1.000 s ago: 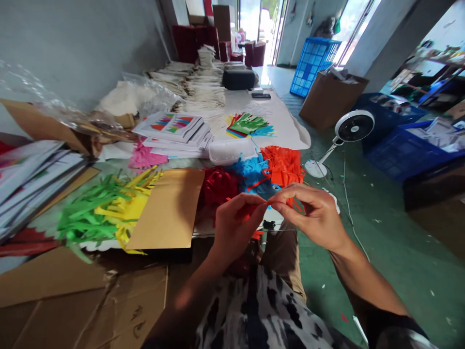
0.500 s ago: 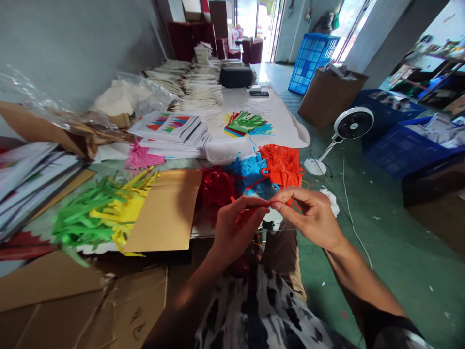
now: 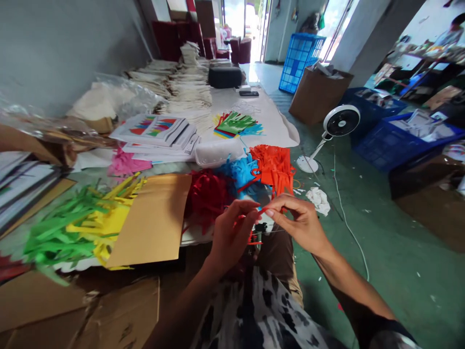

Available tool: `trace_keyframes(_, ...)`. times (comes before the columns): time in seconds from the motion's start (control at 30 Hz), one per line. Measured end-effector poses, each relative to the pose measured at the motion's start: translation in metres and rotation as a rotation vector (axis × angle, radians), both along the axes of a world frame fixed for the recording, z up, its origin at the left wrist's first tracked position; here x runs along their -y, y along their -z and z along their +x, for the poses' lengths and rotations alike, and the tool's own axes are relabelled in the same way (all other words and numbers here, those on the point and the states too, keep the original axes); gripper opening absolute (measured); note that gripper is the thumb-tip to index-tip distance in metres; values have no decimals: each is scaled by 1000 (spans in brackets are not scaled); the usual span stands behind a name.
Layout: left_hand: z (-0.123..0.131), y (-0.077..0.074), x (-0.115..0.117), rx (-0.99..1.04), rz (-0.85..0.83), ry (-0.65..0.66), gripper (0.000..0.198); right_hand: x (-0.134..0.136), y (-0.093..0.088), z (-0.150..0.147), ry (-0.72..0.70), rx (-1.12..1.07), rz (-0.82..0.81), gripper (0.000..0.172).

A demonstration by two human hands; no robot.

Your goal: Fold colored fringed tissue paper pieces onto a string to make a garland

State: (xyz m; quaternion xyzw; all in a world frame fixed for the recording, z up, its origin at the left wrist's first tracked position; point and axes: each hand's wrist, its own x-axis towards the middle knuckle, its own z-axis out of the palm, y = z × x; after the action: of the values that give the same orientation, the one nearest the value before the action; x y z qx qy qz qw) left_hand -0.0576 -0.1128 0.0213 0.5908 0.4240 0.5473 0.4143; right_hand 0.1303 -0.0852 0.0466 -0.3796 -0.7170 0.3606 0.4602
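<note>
My left hand [image 3: 232,235] and my right hand [image 3: 300,223] meet in front of me, just off the table's near edge. Both pinch a thin red paper strip [image 3: 262,211] between thumb and fingers; more red strips hang under my left palm. Right behind the hands lie piles of cut paper: dark red [image 3: 208,194], blue [image 3: 240,170] and orange-red [image 3: 274,165].
A brown envelope [image 3: 152,220] lies to the left over green [image 3: 58,228] and yellow [image 3: 109,220] strips. White printed sheets [image 3: 156,131], a pink piece, and stacked paper fill the table behind. A white fan [image 3: 337,123], blue crates and cardboard boxes stand on the green floor at right.
Both hands have dropped slightly and shifted left, still pinching the red strip. The view has turned a little to the right, so the table's things sit further left.
</note>
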Motion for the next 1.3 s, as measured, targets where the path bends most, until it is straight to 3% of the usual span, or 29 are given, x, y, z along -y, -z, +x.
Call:
trace_keyframes(0.17,4,5,2,-367,27,86,19,12,8,8,64,60,35,12)
trace_keyframes(0.37,11,9,1,-411,-37,199,30,14,16,30,162,6,-51,20)
trace_keyframes(0.47,9,12,-10,-413,-115,201,27,-10,29,39,208,189,-12,22)
trace_keyframes(0.63,8,6,-47,-537,-166,118,18,-74,56,44,446,837,94,57)
trace_keyframes(0.77,10,0,-75,-522,-194,113,26,-110,63,50,380,1011,-6,47)
trace_keyframes(0.97,23,9,-95,-551,-203,284,24,-178,40,80,240,958,-50,30)
trace_keyframes(1.1,44,10,-108,-484,-162,390,28,-227,11,88,347,875,4,36)
trace_keyframes(1.2,58,2,-123,-343,-113,276,24,-217,-9,88,346,627,96,33)
trace_keyframes(1.3,71,-7,-136,-212,-57,178,21,-169,-16,85,-2,226,-59,53)
